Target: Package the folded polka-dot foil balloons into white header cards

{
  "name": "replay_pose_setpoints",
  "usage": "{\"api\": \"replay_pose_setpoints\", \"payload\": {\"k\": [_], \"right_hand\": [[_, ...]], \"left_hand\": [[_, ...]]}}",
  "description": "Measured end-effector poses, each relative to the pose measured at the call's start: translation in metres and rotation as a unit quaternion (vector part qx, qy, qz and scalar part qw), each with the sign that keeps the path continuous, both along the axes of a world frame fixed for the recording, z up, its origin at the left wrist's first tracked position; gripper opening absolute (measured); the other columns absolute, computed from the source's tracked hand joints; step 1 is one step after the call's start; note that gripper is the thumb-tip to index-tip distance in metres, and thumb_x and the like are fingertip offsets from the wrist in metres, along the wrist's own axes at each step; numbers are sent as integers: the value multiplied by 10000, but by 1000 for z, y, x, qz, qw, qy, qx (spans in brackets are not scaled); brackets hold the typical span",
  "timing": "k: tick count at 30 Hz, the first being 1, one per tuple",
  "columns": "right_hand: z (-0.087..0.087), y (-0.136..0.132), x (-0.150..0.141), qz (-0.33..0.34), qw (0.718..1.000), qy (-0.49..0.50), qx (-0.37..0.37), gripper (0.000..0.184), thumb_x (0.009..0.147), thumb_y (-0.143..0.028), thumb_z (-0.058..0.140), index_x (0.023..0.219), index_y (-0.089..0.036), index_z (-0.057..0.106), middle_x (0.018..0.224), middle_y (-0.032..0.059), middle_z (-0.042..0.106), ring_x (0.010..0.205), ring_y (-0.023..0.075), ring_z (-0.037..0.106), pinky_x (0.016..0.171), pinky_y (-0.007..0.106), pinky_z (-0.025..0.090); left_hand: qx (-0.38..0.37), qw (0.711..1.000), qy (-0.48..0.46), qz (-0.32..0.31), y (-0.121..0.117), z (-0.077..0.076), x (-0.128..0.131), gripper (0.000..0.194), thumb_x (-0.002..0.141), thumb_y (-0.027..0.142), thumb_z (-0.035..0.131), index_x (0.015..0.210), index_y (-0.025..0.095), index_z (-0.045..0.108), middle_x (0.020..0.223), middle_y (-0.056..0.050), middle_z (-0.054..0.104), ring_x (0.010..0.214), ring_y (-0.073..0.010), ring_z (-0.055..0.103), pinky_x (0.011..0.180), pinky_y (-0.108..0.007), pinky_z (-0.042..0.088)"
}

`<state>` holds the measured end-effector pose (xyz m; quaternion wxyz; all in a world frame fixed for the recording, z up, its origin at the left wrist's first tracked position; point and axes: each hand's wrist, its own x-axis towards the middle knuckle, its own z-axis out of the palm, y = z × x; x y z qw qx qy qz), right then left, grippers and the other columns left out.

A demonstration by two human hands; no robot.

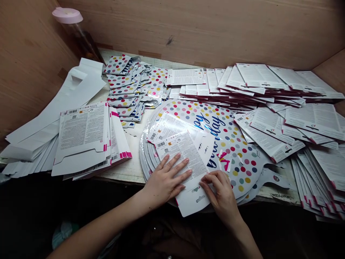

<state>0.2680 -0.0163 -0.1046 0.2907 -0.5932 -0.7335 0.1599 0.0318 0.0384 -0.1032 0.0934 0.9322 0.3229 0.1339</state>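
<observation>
A printed white cardboard sleeve (185, 153) lies tilted in front of me, its end flap with a hang hole pointing toward me. My left hand (168, 178) rests flat on it with the fingers spread. At its right edge, near the flap, my right hand (221, 190) pinches with thumb and fingertips. Another printed sleeve (167, 124) is partly covered beneath. Both lie on a stack of round foil balloons (239, 158) with coloured dots and blue lettering. Small pink-and-white scraps (224, 162) are on the top balloon.
Folded dotted foil balloons (122, 81) are piled at the back left. Flat sleeves (83, 129) and blank white card pieces (37, 126) lie at the left. Many packets (250, 77) are heaped along the back and right. A pink-lidded bottle (81, 36) stands by the wooden wall (202, 28).
</observation>
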Motion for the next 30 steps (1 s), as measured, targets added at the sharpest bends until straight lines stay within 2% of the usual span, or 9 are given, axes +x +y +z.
{"api": "replay_pose_setpoints", "payload": {"k": [6, 11, 17, 24, 27, 30], "right_hand": [[0, 0, 0, 6, 1000, 9, 4, 77, 938, -229, 558, 898, -228, 625, 879, 37, 539, 877, 216, 535, 802, 394, 424], [0, -1, -1, -14, 1000, 19, -5, 58, 934, -255, 573, 932, -226, 623, 923, 43, 552, 889, 216, 538, 808, 393, 426], [2, 0, -1, -7, 1000, 20, 12, 104, 940, -239, 555, 884, -232, 642, 873, 34, 556, 851, 207, 539, 783, 384, 414], [-3, 6, -9, 11, 996, -83, 42, 152, 962, -197, 468, 833, -203, 548, 821, 35, 565, 798, 205, 503, 759, 382, 328], [3, -2, -4, 50, 995, -77, 37, 148, 962, -181, 438, 843, -205, 524, 839, 34, 552, 809, 203, 509, 773, 379, 327], [20, -22, 15, 157, 985, -40, -55, 152, 972, -162, 413, 865, -215, 508, 840, 21, 543, 813, 181, 527, 759, 345, 383]], "left_hand": [[2, 1000, 1, 1, 0, 0, 0, 471, 983, 403, 433, 1442, 303, 413, 1589, -3, 280, 1485, -275, 163, 1198, -497, 117], [1, 1000, 6, -1, 0, 0, 0, 472, 982, 395, 432, 1444, 300, 412, 1584, -10, 295, 1482, -283, 175, 1194, -507, 124], [4, 1000, 5, 0, -1, 0, 0, 479, 974, 382, 451, 1444, 295, 416, 1581, -18, 303, 1479, -293, 183, 1190, -516, 140], [-4, 1000, 0, -1, -1, 0, 0, 482, 972, 381, 458, 1446, 303, 413, 1581, -11, 301, 1482, -285, 174, 1196, -517, 137], [-8, 1000, -2, 1, -3, 1, 1, 495, 960, 374, 487, 1444, 303, 416, 1580, -13, 301, 1482, -283, 174, 1195, -520, 151], [-28, 1000, -10, 2, 1, 4, 0, 496, 946, 359, 523, 1431, 301, 435, 1571, -22, 321, 1478, -289, 191, 1186, -532, 180]]}}
